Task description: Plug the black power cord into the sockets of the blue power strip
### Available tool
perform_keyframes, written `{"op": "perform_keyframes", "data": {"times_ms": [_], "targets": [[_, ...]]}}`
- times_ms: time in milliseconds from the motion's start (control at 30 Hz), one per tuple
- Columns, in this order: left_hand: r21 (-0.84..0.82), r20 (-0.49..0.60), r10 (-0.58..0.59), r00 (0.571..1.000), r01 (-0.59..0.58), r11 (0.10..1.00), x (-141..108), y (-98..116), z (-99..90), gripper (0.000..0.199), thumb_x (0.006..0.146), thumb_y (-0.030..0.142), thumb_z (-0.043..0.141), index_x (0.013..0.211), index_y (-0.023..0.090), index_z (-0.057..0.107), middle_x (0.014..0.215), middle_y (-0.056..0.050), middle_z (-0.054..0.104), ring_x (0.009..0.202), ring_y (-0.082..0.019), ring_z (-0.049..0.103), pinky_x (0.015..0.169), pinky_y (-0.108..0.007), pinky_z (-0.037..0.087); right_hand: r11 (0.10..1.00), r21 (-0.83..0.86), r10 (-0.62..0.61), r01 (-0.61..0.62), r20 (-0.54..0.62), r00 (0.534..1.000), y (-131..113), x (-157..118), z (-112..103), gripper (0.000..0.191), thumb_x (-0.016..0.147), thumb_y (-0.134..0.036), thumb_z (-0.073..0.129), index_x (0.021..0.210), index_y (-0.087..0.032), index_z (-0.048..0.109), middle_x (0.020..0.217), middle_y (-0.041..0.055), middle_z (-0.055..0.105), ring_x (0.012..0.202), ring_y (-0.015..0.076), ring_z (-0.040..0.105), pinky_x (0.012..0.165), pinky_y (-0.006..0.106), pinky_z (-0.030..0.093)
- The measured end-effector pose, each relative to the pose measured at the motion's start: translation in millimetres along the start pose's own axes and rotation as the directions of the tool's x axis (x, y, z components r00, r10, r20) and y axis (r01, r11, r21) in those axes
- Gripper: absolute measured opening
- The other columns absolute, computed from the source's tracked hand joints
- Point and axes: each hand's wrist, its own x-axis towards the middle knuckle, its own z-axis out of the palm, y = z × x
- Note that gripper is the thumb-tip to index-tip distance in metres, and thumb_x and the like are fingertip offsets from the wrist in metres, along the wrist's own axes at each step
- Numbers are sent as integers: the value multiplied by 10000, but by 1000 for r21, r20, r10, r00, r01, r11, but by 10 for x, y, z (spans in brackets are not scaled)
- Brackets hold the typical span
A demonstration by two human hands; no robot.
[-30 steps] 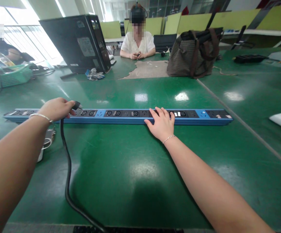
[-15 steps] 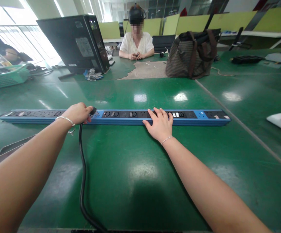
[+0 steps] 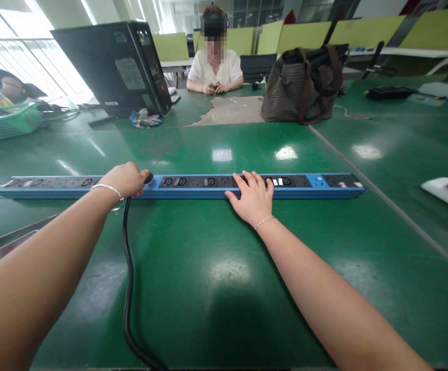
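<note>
A long blue power strip with black sockets lies across the green table, left to right. My left hand is closed around a black power plug over the strip's left half, at a blue socket section. Whether its pins are in the socket I cannot tell, as my fingers cover them. From that hand a thick black cable runs down to the table's near edge. My right hand rests with spread fingers on the strip, right of its middle, hiding some sockets.
Beyond the strip stand a black computer case, grey-blue gloves and a brown striped bag. A person sits across the table. A green basket is at the left, a white object at the right.
The view has shifted slightly, so everything sits a little further left. Both hands keep their places on the strip, the left still holding the plug.
</note>
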Motion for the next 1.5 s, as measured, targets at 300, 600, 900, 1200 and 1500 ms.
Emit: {"op": "perform_keyframes", "data": {"times_ms": [300, 600, 900, 1200, 1500], "targets": [[23, -26, 5, 1000, -5, 1000, 6, 40, 0, 407, 806, 412, 418, 572, 165, 641, 566, -114, 653, 668, -241, 643, 760, -334, 466, 1000, -2, 0, 0, 10, 1000, -1, 4, -4, 531, 887, -543, 445, 1334, -265, 517, 1418, 72, 472, 1322, 291, 337, 1078, 537, 152], [45, -38, 8, 999, -6, 999, 76, 47, 125, 433, 809, 446, 420, 914, 77, 623, 844, -217, 703, 868, -320, 664, 792, -397, 471, 1000, -10, -5, 5, 15, 1000, -2, 4, -8, 536, 888, -542, 446, 1340, -262, 509, 1423, 76, 466, 1325, 293, 330, 1078, 541, 152], [44, -116, -57, 992, 62, 997, -65, 105, 270, 544, 875, 470, 276, 1167, 40, 436, 1134, -345, 597, 1078, -402, 598, 830, -485, 462, 1000, 6, 2, -2, 11, 1000, -7, 4, -17, 525, 887, -538, 451, 1329, -266, 525, 1416, 75, 475, 1317, 297, 344, 1079, 549, 150], [23, -92, -61, 994, 64, 998, -23, 131, 247, 508, 869, 433, 320, 1165, 32, 421, 1177, -355, 569, 1122, -394, 576, 880, -473, 441, 1000, 10, 8, -8, 25, 1000, -7, 10, -13, 529, 885, -537, 457, 1336, -267, 513, 1425, 71, 464, 1324, 296, 331, 1083, 551, 137], [29, -115, -93, 989, 96, 995, -164, 187, 294, 539, 886, 495, 250, 1164, 63, 410, 1146, -331, 596, 1085, -414, 591, 870, -496, 433, 1000, 7, 10, -10, 22, 1000, -11, 11, -18, 528, 882, -535, 470, 1336, -268, 516, 1425, 71, 464, 1323, 292, 337, 1085, 547, 140]]}}
